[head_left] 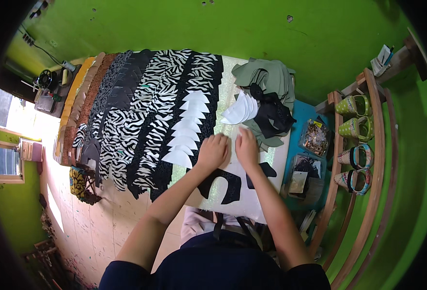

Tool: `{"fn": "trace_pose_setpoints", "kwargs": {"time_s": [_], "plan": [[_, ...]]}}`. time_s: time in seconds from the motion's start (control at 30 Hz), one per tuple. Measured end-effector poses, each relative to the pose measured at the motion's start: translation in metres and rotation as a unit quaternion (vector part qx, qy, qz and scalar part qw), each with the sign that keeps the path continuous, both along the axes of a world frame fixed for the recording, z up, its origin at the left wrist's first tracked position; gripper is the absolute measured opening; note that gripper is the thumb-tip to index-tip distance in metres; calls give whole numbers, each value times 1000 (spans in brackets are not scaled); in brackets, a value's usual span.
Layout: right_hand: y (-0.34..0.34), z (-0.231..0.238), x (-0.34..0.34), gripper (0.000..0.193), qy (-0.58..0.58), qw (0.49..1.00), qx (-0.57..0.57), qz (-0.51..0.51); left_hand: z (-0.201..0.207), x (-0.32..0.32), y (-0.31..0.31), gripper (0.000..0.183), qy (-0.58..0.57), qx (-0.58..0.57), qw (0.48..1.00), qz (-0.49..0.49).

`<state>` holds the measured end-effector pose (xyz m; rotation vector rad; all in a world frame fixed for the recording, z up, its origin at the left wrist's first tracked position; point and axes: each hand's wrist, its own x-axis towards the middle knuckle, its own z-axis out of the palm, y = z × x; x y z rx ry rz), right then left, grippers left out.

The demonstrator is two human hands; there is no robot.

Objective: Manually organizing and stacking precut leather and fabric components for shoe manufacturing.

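Over the pale table (pixel 227 79), my left hand (pixel 214 151) and my right hand (pixel 246 146) are held close together, fingers curled inward. Whatever they may pinch is too small or hidden to make out. Left of my left hand runs an overlapping row of white curved pieces (pixel 190 122) on black material. Beyond my right hand lies a fanned stack of similar white pieces (pixel 241 108), beside black cut pieces (pixel 273 115). A black U-shaped piece (pixel 232 185) rests below my hands, and another black piece (pixel 267 170) is partly covered by my right wrist.
Rows of overlapping zebra-print pieces (pixel 120 126) cover the table's left part, with brown and yellow rows beyond. Grey-green pieces (pixel 262 72) lie at the back right. Plastic boxes (pixel 315 137) stand on a blue surface, near a wooden rack (pixel 375 125) holding sandals (pixel 353 155).
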<state>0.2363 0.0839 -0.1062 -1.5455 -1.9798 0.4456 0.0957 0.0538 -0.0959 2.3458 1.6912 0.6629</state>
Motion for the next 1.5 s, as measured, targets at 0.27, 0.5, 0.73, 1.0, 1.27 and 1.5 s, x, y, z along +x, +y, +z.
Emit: {"fn": "trace_pose_setpoints", "kwargs": {"time_s": [0.27, 0.5, 0.73, 1.0, 1.27, 1.5], "plan": [[77, 2, -30, 36, -79, 982, -73, -153, -10, 9, 75, 30, -45, -62, 996, 49], [86, -12, -17, 20, 21, 992, -118, -30, -2, 16, 82, 36, -102, -6, 989, 104], [60, 17, -9, 15, 59, 997, -24, 49, 29, -3, 61, 30, -11, 171, 985, 17], [-7, 30, 12, 20, 139, 976, -134, 97, 33, -27, 9, 18, -135, -78, 987, 41], [-83, 20, 17, 19, 82, 964, -245, 66, 21, -41, -56, 26, -163, -282, 944, 53], [-108, 14, 11, 18, 5, 968, -247, 32, 6, -38, -79, 27, -121, -305, 942, 72]]}}
